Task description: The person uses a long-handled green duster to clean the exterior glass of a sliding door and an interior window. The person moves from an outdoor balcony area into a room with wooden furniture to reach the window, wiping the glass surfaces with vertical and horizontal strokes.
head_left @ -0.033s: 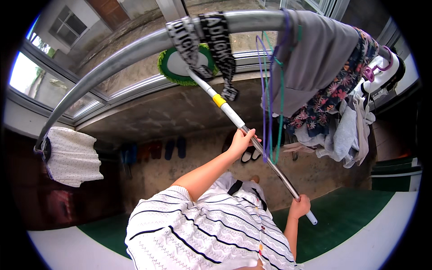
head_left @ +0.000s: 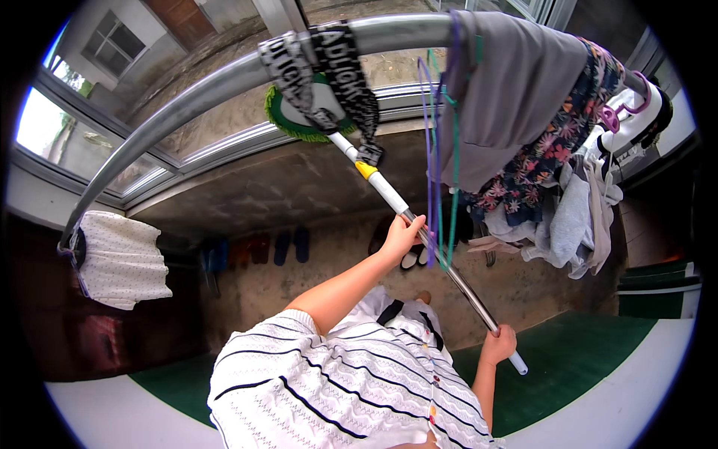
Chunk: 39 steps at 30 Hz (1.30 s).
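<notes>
We hold a long pole [head_left: 419,232] slanting up to the grey rail [head_left: 217,86], its green head [head_left: 288,120] near the black-and-white cloth [head_left: 329,67] hung there. Our left hand [head_left: 402,238] is closed around the metal middle part and our right hand [head_left: 499,346] grips the lower end. The pole looks stiff, light and smooth, so we judge two well-apart grips best; hangers [head_left: 437,150] and a grey garment [head_left: 508,90] hang just beside.
</notes>
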### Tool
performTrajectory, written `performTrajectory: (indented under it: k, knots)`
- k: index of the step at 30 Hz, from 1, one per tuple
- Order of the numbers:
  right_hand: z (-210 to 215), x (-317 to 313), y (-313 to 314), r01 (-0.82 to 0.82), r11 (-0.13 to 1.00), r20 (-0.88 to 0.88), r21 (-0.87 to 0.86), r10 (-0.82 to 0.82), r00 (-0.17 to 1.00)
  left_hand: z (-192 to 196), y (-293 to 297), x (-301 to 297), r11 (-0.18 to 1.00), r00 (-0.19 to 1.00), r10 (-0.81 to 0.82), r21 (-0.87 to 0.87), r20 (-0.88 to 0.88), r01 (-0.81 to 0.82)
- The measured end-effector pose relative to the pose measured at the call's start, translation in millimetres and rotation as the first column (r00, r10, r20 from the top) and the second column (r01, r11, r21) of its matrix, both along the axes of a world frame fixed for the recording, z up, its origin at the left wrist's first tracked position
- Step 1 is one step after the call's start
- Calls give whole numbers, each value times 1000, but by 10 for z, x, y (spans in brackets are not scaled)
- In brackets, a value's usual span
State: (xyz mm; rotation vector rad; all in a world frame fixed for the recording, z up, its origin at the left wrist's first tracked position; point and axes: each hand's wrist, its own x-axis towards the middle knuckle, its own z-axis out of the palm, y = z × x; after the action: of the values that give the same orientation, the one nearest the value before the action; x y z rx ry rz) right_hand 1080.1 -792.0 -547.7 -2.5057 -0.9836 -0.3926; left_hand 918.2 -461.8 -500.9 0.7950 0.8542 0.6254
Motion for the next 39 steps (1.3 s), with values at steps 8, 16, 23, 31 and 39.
performTrajectory:
  k: [8,16,23,31,39]
  knots:
    - [-7,887,-210,-135,990,41,42,133,990,101,-492,183,992,994,58,-117,96,-46]
    - [508,1281,168,-374,896,-205,-240,330,922,-151,-448,-436,874,984,129,-482,121,-55]
    - [893,1872,453,-496,743,-270,-449,417,868,-1050,-873,-289,635,974,222,-752,-42,-178]
    - [1107,3099,94,-549,721,-111,-423,560,821,-1279,-1408,1024,542,960,267,-811,-83,-220]
    - [1850,4783,-887,-460,773,-76,-437,477,875,-1517,-2138,3229,531,992,122,-842,-37,-96]
